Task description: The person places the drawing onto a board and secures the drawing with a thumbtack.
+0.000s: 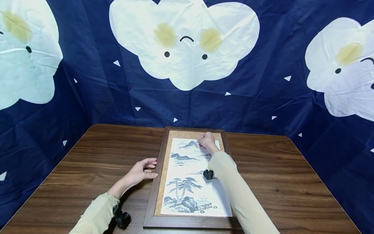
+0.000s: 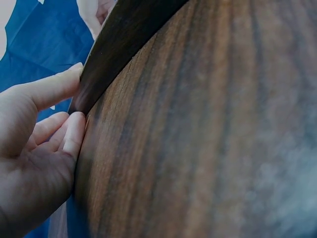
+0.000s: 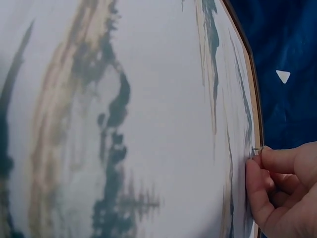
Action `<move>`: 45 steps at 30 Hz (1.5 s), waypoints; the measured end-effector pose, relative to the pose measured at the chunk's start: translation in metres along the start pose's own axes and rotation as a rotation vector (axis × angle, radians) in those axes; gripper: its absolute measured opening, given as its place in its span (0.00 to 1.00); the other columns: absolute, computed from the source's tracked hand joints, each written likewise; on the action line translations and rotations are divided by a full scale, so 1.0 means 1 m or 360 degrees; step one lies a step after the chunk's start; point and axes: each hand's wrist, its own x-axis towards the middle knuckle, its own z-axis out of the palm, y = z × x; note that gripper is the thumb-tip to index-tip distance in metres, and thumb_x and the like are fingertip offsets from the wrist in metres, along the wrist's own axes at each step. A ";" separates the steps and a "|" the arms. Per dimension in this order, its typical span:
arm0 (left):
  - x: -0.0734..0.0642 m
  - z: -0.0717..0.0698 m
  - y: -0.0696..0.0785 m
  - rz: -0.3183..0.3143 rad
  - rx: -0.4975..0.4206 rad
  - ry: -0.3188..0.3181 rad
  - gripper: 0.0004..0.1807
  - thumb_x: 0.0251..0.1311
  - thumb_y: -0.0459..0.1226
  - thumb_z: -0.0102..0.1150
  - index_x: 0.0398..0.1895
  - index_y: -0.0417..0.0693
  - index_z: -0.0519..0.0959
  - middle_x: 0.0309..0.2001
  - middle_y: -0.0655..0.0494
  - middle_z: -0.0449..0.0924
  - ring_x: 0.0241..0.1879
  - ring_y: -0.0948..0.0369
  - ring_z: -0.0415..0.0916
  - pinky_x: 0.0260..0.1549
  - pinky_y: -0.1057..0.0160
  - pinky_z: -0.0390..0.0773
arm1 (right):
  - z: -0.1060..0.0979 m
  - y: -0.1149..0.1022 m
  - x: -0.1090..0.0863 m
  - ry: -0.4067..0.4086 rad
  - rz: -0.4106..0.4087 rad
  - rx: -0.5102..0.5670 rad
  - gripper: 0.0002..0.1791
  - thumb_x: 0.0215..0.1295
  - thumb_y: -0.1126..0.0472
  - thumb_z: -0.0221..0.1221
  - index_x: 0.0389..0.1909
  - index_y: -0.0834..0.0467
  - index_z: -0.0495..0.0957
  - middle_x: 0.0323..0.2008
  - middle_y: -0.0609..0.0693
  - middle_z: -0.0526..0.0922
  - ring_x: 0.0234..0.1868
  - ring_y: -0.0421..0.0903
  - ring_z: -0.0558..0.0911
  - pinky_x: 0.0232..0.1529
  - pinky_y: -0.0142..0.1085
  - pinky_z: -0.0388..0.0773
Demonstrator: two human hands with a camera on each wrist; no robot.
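A landscape ink painting on white paper lies over a cork board with a dark wooden frame. At the upper part of the paper, my right hand has its fingertips close together. In the right wrist view, thumb and forefinger pinch a small thin metal pin at the paper's surface; most of it is hidden by the fingers. My left hand rests against the frame's left side. Its thumb and fingertips touch the frame edge in the left wrist view, with the fingers fairly straight.
The framed board lies on a brown wood-grain table. Behind it hangs a dark blue cloth with white clouds and small triangles. A black wrist camera on the right sleeve hangs over the paper; another black camera is at the left wrist.
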 end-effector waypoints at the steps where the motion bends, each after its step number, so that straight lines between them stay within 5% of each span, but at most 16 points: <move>1: 0.000 0.000 0.000 0.0001 -0.0004 -0.0005 0.35 0.46 0.25 0.64 0.58 0.22 0.60 0.53 0.29 0.66 0.50 0.46 0.67 0.44 0.68 0.75 | 0.000 0.000 0.001 0.0004 0.0015 0.0003 0.04 0.54 0.67 0.59 0.24 0.62 0.81 0.26 0.52 0.81 0.20 0.40 0.74 0.16 0.29 0.74; 14: -0.001 -0.001 0.002 -0.0010 0.0021 0.0001 0.36 0.46 0.26 0.65 0.59 0.23 0.59 0.54 0.30 0.66 0.50 0.45 0.67 0.43 0.66 0.74 | 0.003 0.002 -0.003 0.0088 0.0008 0.0058 0.04 0.55 0.67 0.60 0.25 0.63 0.82 0.31 0.54 0.83 0.18 0.39 0.75 0.18 0.28 0.75; 41: 0.000 -0.002 0.001 0.0019 0.0050 -0.0008 0.35 0.48 0.27 0.64 0.59 0.23 0.60 0.54 0.30 0.66 0.51 0.44 0.67 0.44 0.66 0.74 | 0.005 0.003 -0.007 0.0181 -0.0087 -0.0034 0.05 0.52 0.66 0.60 0.22 0.62 0.82 0.23 0.52 0.83 0.12 0.38 0.76 0.26 0.32 0.77; 45: 0.001 -0.002 0.001 0.0018 0.0037 -0.0002 0.35 0.47 0.26 0.64 0.58 0.23 0.60 0.53 0.30 0.66 0.50 0.44 0.67 0.45 0.66 0.74 | 0.005 0.003 -0.006 0.0209 -0.0147 -0.0134 0.05 0.52 0.66 0.60 0.21 0.61 0.83 0.19 0.50 0.82 0.16 0.41 0.77 0.35 0.34 0.78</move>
